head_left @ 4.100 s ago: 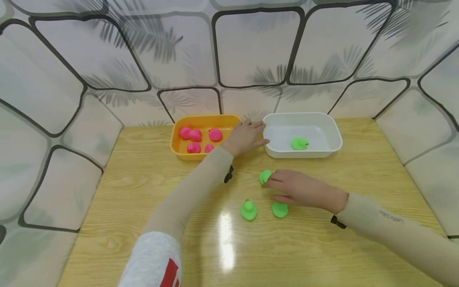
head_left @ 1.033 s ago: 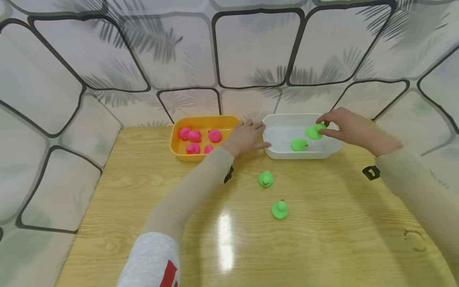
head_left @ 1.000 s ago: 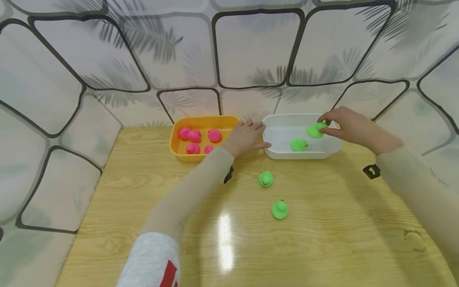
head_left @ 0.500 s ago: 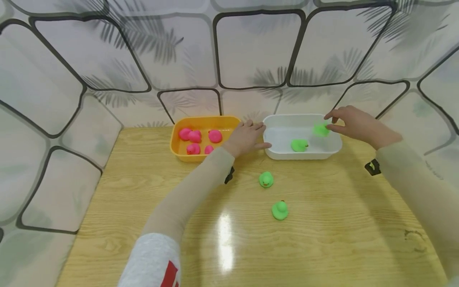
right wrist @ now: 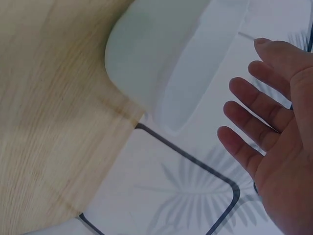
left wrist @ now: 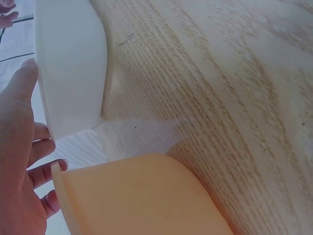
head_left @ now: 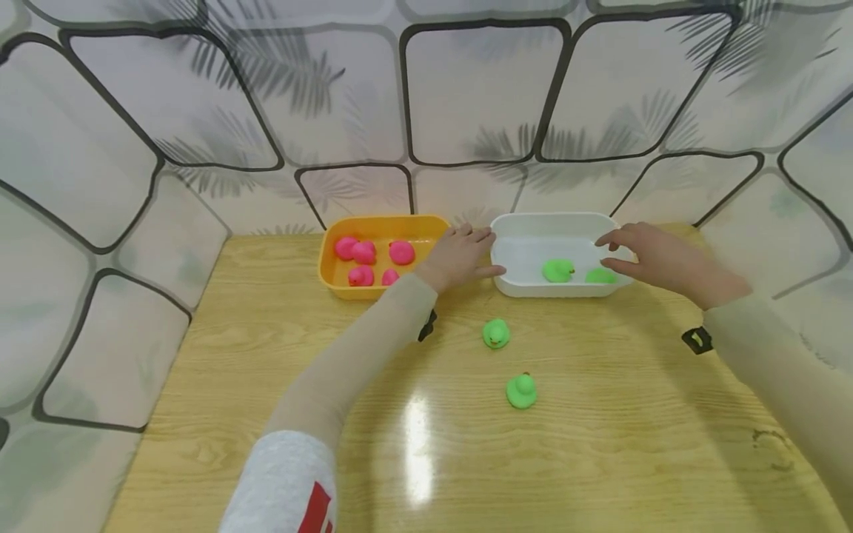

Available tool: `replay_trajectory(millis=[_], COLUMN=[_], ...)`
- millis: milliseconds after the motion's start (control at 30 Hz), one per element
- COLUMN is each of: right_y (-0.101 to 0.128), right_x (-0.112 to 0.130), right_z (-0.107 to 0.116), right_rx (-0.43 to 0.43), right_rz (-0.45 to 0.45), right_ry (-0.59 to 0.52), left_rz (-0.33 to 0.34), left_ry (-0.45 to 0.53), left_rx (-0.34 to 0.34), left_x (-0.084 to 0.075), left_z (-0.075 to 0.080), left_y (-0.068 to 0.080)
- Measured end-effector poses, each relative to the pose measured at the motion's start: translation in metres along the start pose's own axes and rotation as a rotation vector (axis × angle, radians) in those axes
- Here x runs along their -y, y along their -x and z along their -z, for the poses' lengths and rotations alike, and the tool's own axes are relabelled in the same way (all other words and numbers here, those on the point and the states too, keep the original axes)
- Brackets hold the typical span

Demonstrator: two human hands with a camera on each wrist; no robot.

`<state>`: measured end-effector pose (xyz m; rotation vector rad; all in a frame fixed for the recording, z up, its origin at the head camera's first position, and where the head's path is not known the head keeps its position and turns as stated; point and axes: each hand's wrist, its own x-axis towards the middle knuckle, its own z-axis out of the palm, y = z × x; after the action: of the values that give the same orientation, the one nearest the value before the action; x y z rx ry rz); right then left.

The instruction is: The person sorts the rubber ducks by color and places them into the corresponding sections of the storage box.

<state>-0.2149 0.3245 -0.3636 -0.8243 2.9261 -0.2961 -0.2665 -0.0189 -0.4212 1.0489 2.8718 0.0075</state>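
Green rubber ducks: two lying in the white tub (head_left: 513, 285), one (head_left: 557, 270) near its middle, the other (head_left: 600, 276) by the right wall, just under the right hand (head_left: 656, 259). Right hand hovering over the tub's right rim, fingers spread and relaxed, holding nothing; same loose, splayed fingers (right wrist: 252, 115) seen from the right wrist view. Two more green ducks standing on the wooden table (head_left: 266, 370), well short of the tub: one (head_left: 496, 333) nearer the tubs, one (head_left: 521, 390) closer to the viewer. Left hand (head_left: 456, 255) resting flat between the orange tub (head_left: 326, 274) and the white one, fingers straight, thumb tip against the white tub's left wall. Five pink rubber ducks (head_left: 363, 252) clustered inside the orange tub. Patterned wall panels (head_left: 466, 96) behind the table.
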Motion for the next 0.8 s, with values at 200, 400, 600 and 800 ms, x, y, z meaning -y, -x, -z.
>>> replay_trajectory(millis=[200,400,600,800], right_y=[0.009,0.016,0.017,0.02], right_x=[0.02,0.034,0.05,0.071], right_z=[-0.011,-0.02,-0.031,-0.044], right_rx=[-0.028,-0.061,-0.133,-0.195], right_rz=[0.08,0.163,0.298,0.451], right_ry=[0.001,0.004,0.002,0.005], left_rz=[0.005,0.002,0.006,0.003], left_ry=[0.019,0.032,0.03,0.048], left_rx=[0.015,0.016,0.03,0.019], left_x=[-0.002,-0.001,0.001,0.001], left_z=[0.001,0.0,-0.002,0.0], left_y=[0.001,0.0,-0.001,0.0])
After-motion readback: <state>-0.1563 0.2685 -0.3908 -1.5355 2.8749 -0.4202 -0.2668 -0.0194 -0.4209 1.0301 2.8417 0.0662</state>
